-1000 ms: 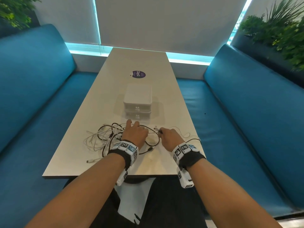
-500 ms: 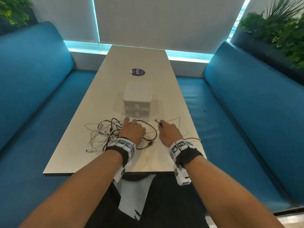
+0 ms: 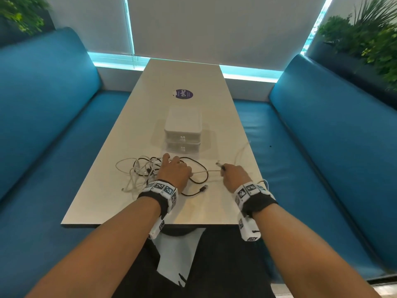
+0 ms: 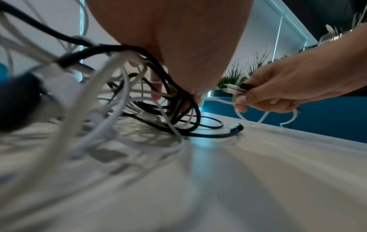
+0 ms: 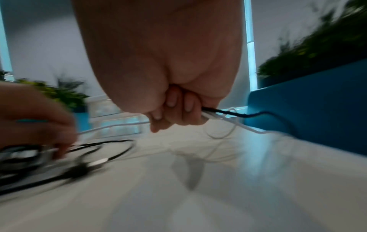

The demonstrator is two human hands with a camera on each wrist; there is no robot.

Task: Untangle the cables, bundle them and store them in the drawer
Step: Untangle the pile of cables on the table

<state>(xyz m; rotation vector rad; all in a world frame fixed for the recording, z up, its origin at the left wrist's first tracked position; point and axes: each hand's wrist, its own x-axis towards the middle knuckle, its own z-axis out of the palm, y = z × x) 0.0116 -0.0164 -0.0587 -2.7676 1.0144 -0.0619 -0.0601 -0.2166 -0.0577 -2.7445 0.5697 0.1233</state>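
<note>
1. A tangle (image 3: 146, 173) of white and black cables lies on the table (image 3: 120, 147) toward its near left part, loops piled over one another; a white plug end (image 3: 122, 189) trails out toward the near edge.
2. The left hand (image 3: 175, 172) rests on the right side of the tangle with its fingers spread and pointing toward the far end. In the left wrist view the fingers (image 4: 157, 87) reach down among the strands, pressing on them; no curl round any one strand shows.
3. A black cable (image 3: 202, 175) loops out from under the left hand toward the middle of the table, and its plug (image 3: 204, 188) lies flat near the near edge.
4. Beyond the hands a white drawer box (image 3: 183, 130) stands in the middle of the table, two drawers stacked, both shut.
5. Farther off, a round purple sticker (image 3: 184, 94) lies on the table.
6. A white cable (image 3: 206, 172) runs taut from the left hand across to the right hand (image 3: 234, 176).
7. The right hand is closed round cable ends near the right edge: its curled fingers (image 5: 178, 108) grip white strands and a black strand (image 5: 228, 112), which run off toward the right edge.
8. Blue benches (image 3: 322, 147) flank the table on both sides.
</note>
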